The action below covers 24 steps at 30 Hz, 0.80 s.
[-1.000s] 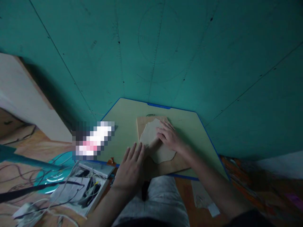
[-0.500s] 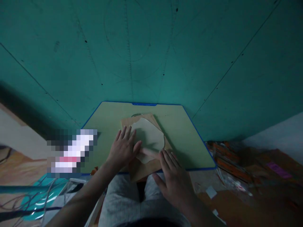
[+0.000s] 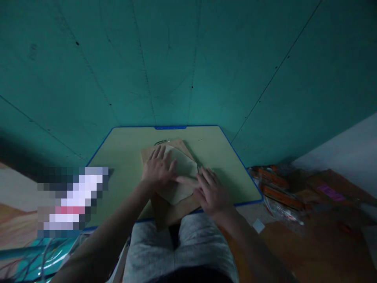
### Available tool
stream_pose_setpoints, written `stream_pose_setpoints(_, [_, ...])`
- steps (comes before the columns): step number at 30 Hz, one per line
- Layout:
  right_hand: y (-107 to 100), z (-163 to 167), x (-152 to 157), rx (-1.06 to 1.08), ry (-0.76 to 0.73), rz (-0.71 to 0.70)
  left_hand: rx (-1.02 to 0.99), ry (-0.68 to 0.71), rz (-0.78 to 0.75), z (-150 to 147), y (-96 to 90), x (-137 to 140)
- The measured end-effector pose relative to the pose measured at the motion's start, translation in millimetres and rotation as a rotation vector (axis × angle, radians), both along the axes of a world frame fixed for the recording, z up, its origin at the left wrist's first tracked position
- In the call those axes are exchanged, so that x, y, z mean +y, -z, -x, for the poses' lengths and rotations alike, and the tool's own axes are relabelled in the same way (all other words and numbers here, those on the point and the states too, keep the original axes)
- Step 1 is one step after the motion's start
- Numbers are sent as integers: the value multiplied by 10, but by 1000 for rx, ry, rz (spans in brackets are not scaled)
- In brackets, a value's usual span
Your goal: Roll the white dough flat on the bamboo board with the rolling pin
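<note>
A pale sheet with curved, uneven edges (image 3: 179, 192) lies on a brown paper-like piece (image 3: 165, 214) over a low board. My left hand (image 3: 157, 171) rests flat on the sheet's left part with its fingers stretched out. At the right edge, my right hand (image 3: 212, 192) has its fingers bent and thumb drawn in, apparently closed on the sheet's edge; the exact grip is hidden. Between the hands runs a narrow skin-toned strip (image 3: 187, 181), too dim to identify. A thin metal loop (image 3: 161, 142) shows behind the brown piece's far edge.
The pale green board (image 3: 232, 169) with a blue rim stands above my legs, against a green wall (image 3: 165, 70). A blurred-out, pixelated object (image 3: 78, 196) covers its left side. Orange packets (image 3: 277, 179) and cardboard (image 3: 294, 243) lie on the floor at right; cables lie lower left.
My right hand has moved up along the sheet's right edge, and its thumb has come in toward the fingers. My left hand stays on the sheet. The view has shifted slightly.
</note>
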State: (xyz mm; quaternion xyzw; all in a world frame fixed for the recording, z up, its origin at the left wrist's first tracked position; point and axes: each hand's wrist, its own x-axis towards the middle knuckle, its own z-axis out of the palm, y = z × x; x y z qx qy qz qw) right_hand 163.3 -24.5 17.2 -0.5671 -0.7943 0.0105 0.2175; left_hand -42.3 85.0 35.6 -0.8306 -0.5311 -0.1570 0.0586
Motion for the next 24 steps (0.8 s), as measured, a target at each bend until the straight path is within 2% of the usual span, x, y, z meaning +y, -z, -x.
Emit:
stream_pose_setpoints(2, [-1,131,-352,10,-18,-1,-3,46,-44,215,73,-330])
stream_pose_setpoints(5, [-37,304,-769,4,-19,5,-25,104,-34,532,158,-787])
stream_pose_setpoints(8, [-66,368,-907,0,-50,26,-28,133,-42,689,201,-1040])
stream_pose_setpoints(10, [-65,357,-857,-10,-61,39,-19,133,-64,670,202,-1055])
stream_pose_setpoints(13, [-48,312,-664,-22,-31,41,19,146,-64,500,159,-853])
stream_pose_setpoints(20, [-56,82,-50,-62,180,21,63,207,7,-127,9,-28])
stream_pose_setpoints(24, [-111,-172,373,-143,295,106,-1,215,111,-421,-36,357])
